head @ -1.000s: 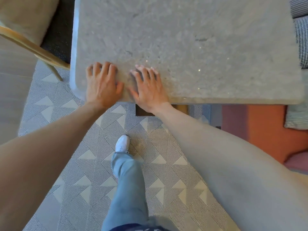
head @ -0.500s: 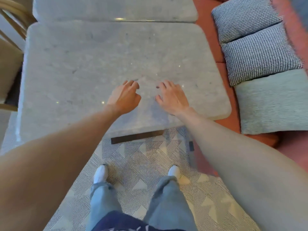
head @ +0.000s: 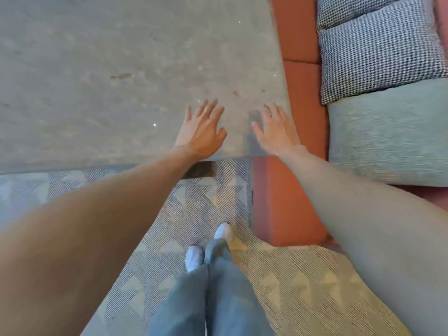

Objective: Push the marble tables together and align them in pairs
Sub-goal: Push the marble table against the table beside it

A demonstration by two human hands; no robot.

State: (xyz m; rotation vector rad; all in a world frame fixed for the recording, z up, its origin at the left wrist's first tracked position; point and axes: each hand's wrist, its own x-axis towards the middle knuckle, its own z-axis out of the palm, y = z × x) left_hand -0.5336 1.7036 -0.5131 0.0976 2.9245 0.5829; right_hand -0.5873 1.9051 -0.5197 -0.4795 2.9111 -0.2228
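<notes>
Marble, grey and faintly veined, fills the upper left of the view: the worktop (head: pixel 121 69), whose near edge runs across the middle and whose right corner lies close to the red bench (head: pixel 298 32). Both hands lie flat near that corner. The left hand (head: pixel 202 132) has its fingers straight and spread on the slab, heel at the near edge. The right hand (head: pixel 276 132) rests palm down beside it, fingers spread, just inside the right edge. Neither grip curls round anything. On the bench lie two checked cushions (head: pixel 378 52) and a pale green cushion (head: pixel 392 132). Below, a patterned rug (head: pixel 291 287) carries the person's white shoes (head: pixel 194 258) and jeans (head: pixel 213 299). Motion blur softens the worktop's edges
</notes>
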